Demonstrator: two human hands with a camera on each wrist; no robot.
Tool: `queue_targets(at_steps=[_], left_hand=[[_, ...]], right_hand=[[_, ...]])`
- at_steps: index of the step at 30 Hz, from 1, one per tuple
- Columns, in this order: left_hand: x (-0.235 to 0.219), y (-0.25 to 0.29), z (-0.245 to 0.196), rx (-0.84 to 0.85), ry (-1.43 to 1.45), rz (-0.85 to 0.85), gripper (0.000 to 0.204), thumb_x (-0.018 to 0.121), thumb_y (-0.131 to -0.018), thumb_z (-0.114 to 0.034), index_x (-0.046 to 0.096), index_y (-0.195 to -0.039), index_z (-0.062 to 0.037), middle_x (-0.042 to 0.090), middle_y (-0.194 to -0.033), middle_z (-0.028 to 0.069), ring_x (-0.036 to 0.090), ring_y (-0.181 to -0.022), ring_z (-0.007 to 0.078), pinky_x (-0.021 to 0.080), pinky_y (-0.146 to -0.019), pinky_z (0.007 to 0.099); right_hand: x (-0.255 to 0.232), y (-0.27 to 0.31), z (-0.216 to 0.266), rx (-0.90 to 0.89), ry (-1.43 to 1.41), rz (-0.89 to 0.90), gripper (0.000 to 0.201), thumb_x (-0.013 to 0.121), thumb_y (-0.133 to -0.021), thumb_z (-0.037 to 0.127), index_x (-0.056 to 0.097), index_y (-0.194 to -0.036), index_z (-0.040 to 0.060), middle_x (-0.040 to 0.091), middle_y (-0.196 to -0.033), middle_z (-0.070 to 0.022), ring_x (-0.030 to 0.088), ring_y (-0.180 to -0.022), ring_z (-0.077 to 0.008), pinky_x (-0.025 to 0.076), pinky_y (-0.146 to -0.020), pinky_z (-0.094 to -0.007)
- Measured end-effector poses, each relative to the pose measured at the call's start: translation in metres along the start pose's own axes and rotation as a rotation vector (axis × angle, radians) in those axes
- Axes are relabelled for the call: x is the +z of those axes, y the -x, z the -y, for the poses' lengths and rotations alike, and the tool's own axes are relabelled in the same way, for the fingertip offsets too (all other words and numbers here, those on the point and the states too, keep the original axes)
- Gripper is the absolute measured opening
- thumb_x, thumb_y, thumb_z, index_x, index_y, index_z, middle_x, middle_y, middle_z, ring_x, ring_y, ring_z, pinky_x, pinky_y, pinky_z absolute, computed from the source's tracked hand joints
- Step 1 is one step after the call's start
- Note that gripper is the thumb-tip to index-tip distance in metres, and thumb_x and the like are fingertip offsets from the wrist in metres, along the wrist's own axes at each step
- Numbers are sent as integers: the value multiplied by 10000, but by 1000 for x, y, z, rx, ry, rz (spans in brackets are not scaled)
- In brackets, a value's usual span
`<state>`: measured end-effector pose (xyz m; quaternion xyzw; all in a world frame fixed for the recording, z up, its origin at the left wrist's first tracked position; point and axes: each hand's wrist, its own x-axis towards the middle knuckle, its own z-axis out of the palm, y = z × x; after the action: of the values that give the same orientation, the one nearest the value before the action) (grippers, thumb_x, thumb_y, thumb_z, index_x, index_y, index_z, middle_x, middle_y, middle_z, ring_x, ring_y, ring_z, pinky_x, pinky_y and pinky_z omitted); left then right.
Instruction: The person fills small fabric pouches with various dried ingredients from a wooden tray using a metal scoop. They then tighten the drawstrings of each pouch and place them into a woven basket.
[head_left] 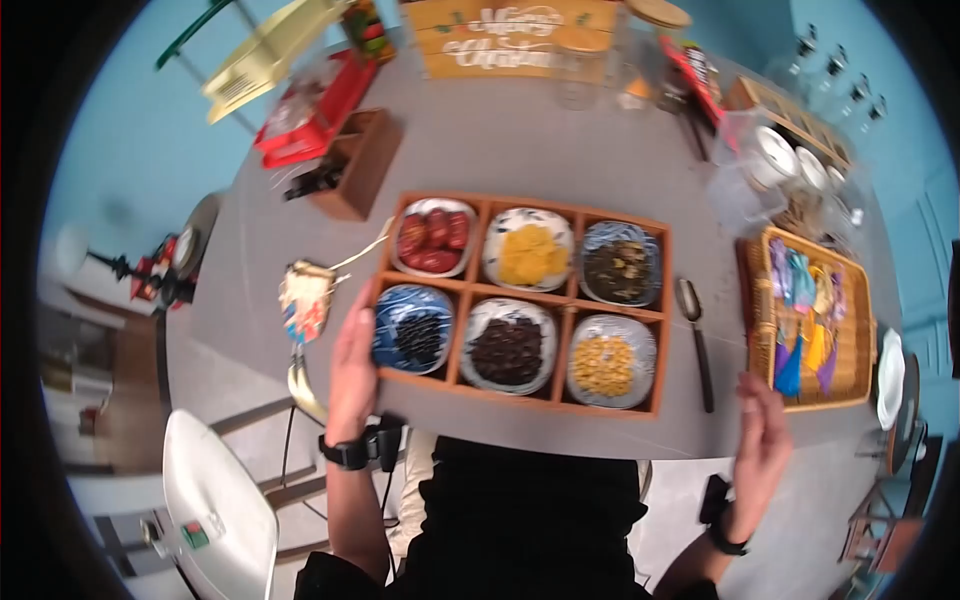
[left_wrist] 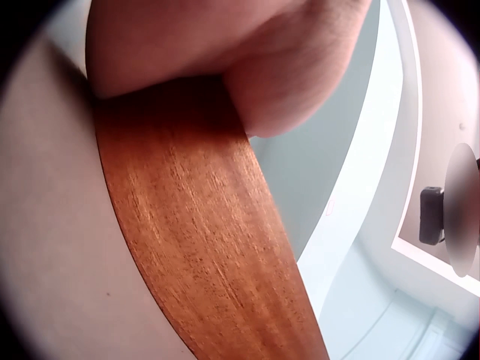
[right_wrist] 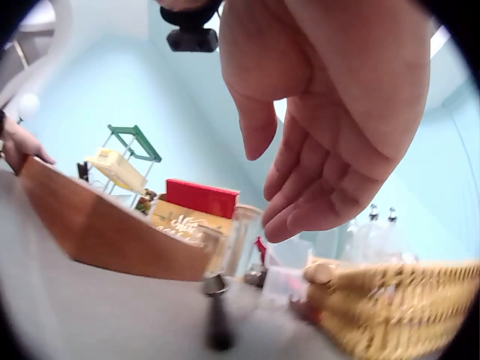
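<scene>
While our left hand (head_left: 352,352) presses flat on the wooden tray (head_left: 520,385) mid-frame, our right hand (head_left: 762,440) hangs relaxed, lower right.

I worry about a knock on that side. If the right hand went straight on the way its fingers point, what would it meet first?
Probably the wicker basket: the right hand, open above the table's near edge, points forward toward its near corner. Depth is unclear; the spoon lies further left.

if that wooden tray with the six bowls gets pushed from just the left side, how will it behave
The wooden tray looks rigid, so it should slide without flexing. With only the left hand on it, it may pivot. Six filled bowls probably make it fairly heavy, though dividers should keep them in place.
</scene>
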<state>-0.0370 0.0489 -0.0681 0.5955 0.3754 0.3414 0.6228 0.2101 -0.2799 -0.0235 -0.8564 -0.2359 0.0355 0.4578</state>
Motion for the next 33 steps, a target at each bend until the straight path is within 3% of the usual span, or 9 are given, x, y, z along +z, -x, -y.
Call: queue_targets(at_steps=[3, 11, 16, 20, 24, 28, 30, 31, 33], left_hand=[[0, 2, -2, -19, -8, 22, 512, 420, -1024, -317, 367, -1446, -33, 480, -1397, 122, 442, -1274, 169, 316, -1083, 300], [-6, 8, 0, 45, -148, 123, 547, 406, -1023, -338, 314, -1468, -34, 368, -1494, 136, 309, -1392, 212, 220, -1138, 329], [-44, -2, -16, 31, -164, 166, 471, 509, -987, -268, 449, -1382, -19, 516, -1376, 113, 457, -1285, 194, 340, -1069, 331], [-91, -19, -34, 24, -704, -307, 384, 724, -828, -190, 568, -1117, 10, 624, -1148, 124, 574, -1092, 227, 466, -899, 357], [-116, -28, -11, 233, -1200, -342, 293, 728, -786, -135, 587, -1022, -35, 605, -950, 141, 572, -955, 327, 481, -842, 385], [-132, -33, 2, 179, -1172, -310, 193, 689, -837, -104, 588, -983, -27, 609, -1025, 133, 597, -970, 259, 490, -858, 347], [-141, -34, 4, 140, -655, -381, 98, 637, -895, -84, 581, -942, -19, 599, -1106, 117, 601, -975, 184, 491, -871, 316], [-142, -29, 6, 141, -657, -381, 98, 637, -895, -84, 581, -942, -19, 599, -1106, 117, 601, -975, 184, 491, -871, 316], [-129, -5, -18, 437, -453, -496, 69, 632, -874, -46, 587, -892, 3, 611, -1091, 131, 611, -877, 265, 507, -775, 332]], right_hand=[[46, 21, 25, 41, -4, 109, 343, 538, -947, 164, 574, -1188, -77, 632, -1134, -191, 610, -1047, -292, 450, -924, -336], [77, 37, 27, 115, 15, 53, 412, 514, -971, 183, 525, -1260, -110, 609, -1212, -220, 578, -1103, -260, 419, -972, -341], [70, 38, 10, 116, 6, 35, 418, 491, -993, 215, 524, -1274, -93, 633, -1176, -175, 576, -1085, -196, 426, -955, -310], [54, 44, -3, 96, 6, -23, 413, 487, -1001, 228, 535, -1245, -102, 648, -1127, -174, 594, -1067, -203, 435, -946, -315], [55, 49, 18, 116, 35, -55, 357, 532, -973, 251, 629, -1110, -63, 681, -1010, -149, 626, -957, -245, 467, -890, -335], [51, 52, 32, 161, 117, -54, 368, 579, -945, 281, 650, -1080, -54, 693, -997, -175, 643, -928, -240, 488, -855, -331], [52, 52, 33, 150, 91, -43, 361, 570, -952, 274, 651, -1076, -55, 692, -975, -159, 640, -919, -232, 485, -861, -333], [53, 53, 33, 142, 66, -32, 354, 560, -958, 267, 653, -1071, -55, 691, -954, -144, 637, -911, -224, 481, -867, -336], [49, 49, 17, 158, -2, 3, 345, 535, -974, 237, 627, -1115, -64, 676, -989, -131, 620, -930, -204, 463, -887, -319]])
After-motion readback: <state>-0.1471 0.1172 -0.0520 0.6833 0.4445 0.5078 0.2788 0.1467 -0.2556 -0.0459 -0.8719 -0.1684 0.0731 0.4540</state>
